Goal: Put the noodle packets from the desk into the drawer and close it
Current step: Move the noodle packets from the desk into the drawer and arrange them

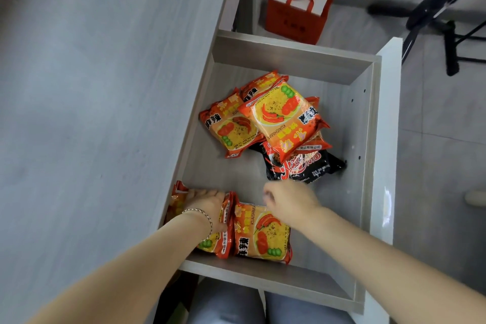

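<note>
The grey drawer [363, 139] stands pulled open beside the desk [92, 87]. Inside it, a heap of orange noodle packets [278, 113] lies over a black packet [305, 166] near the back. At the near left, my left hand [207, 208] presses on orange packets [223, 234] leaning against the drawer's left wall. Another orange packet [260, 234] lies flat right beside them. My right hand [289, 201] hovers blurred just above that packet, fingers loosely curled, nothing seen in it.
A red and white gift bag [297, 13] sits on the floor beyond the drawer. Black stand legs [436, 23] spread at the top right. My knees [236, 305] are under the drawer's near wall. The white drawer front [386, 139] is on the right.
</note>
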The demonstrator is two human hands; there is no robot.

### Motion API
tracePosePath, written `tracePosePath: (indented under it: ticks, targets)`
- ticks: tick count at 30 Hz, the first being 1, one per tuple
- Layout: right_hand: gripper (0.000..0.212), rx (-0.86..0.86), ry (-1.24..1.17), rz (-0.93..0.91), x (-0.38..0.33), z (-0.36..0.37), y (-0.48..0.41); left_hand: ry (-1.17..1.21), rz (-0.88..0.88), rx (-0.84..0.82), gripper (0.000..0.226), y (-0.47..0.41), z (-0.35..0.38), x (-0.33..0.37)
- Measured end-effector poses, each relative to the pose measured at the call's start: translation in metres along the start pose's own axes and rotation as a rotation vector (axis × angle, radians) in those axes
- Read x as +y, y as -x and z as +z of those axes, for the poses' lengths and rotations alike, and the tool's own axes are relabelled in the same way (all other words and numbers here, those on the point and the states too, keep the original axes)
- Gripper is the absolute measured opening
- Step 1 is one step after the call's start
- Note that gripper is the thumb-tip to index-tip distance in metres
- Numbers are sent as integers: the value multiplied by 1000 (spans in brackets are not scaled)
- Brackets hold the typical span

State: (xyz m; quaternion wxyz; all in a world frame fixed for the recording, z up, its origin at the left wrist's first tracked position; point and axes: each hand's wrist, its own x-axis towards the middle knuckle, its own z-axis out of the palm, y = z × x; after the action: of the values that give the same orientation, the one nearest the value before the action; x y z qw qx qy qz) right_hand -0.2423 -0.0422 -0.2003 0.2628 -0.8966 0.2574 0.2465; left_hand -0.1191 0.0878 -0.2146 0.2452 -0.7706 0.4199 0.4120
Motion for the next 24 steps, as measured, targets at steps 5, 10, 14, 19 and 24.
tracePosePath:
  ticks: [5,10,14,19,24]
  targets:
    - [47,791,-123,66,7,-65,-27,594,-106,-29,69,5,-10,1]
    - [83,372,-379,336,46,-80,-64,871,-87,359,49,11,-33,6]
    - [51,459,-715,294,40,-77,-49,1425,-120,328,56,3,-58,24]
    - [26,322,-1074,219,17,-64,-8,1822,-212,92,103,-3,-78,41]
    - [8,98,-1037,186,25,-52,24,1722,-207,92,89,0,-62,29]
